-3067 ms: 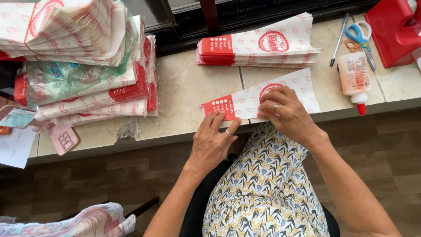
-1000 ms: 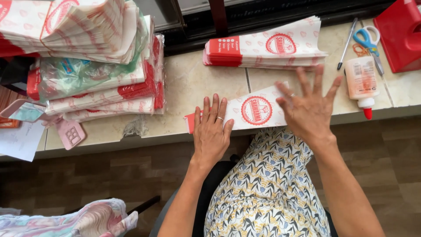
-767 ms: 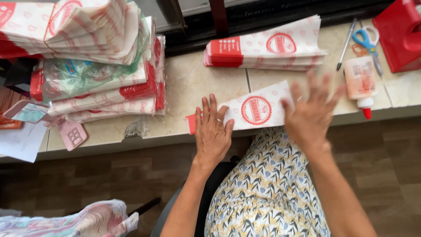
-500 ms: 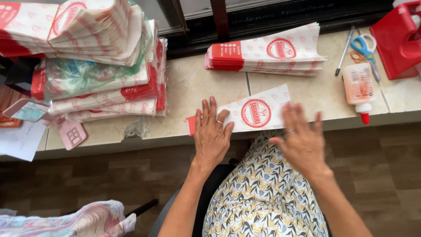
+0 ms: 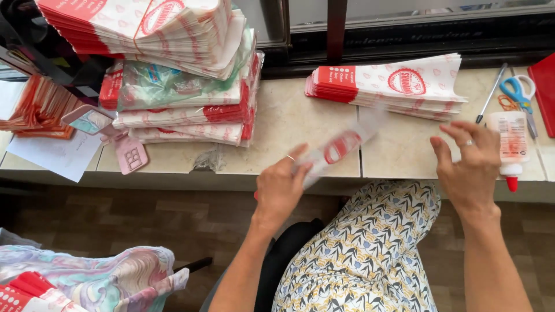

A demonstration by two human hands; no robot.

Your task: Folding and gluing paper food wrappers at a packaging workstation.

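Seated person at a tiled counter (image 5: 300, 124), seen from above. The left hand (image 5: 280, 188) pinches one paper bag (image 5: 338, 149), white with a red round mark, between thumb and fingers; the bag is blurred, lifted off the counter and angled up toward the right. The right hand (image 5: 471, 167) hovers open above the counter edge, fingers spread and curved, holding nothing, a ring on one finger. Beyond the bag lies a flat stack of like bags (image 5: 393, 85). A glue bottle (image 5: 510, 147) with a red tip lies just beside the right hand; scissors (image 5: 518, 95) with blue handles and a pen (image 5: 491, 92) lie behind it. A tall pile of bundled bags (image 5: 179, 81) stands at the left.
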